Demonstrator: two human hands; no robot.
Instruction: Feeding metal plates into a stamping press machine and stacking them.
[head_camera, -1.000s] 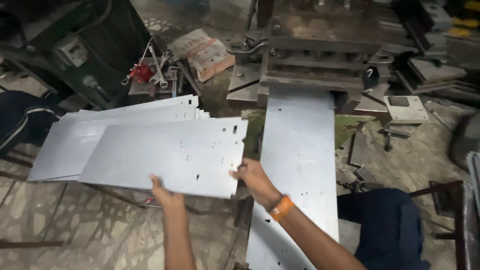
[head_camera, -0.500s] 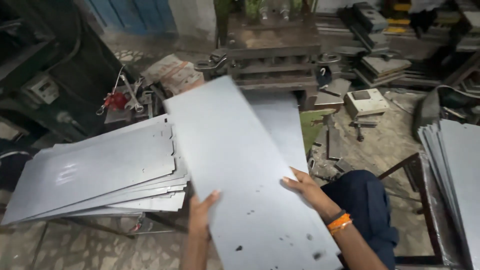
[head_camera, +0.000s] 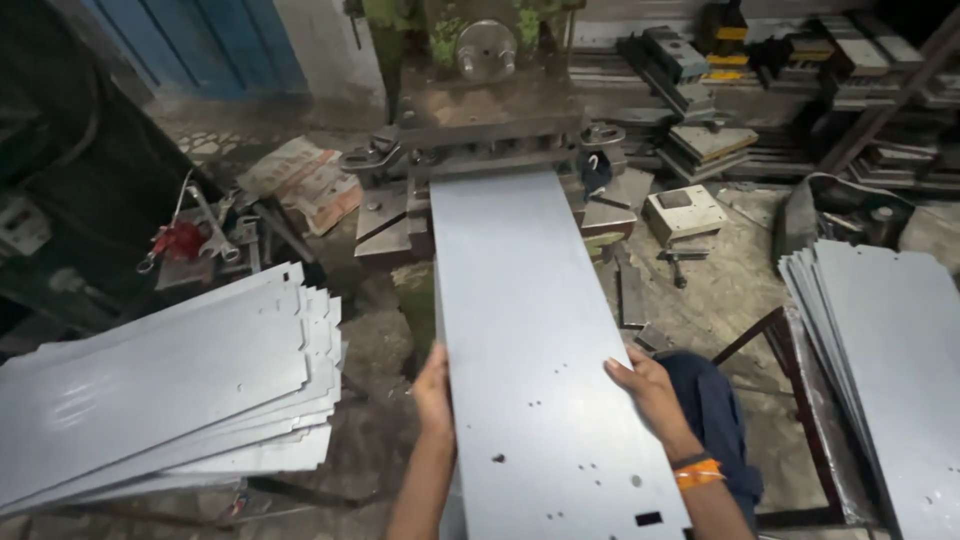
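We hold the metal sheet (head_camera: 530, 350) lengthwise, its long axis running from us to the press (head_camera: 480, 110). Our left hand (head_camera: 434, 388) and right hand (head_camera: 650, 390) grip its side edges. Its near end is cut off; stacked sheets (head_camera: 170, 380) lie left.

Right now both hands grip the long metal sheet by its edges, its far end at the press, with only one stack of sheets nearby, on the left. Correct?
Not quite: the head view shows two stacks, the left stack and the right stack. Otherwise correct: left hand and right hand grip the long metal sheet reaching the press.
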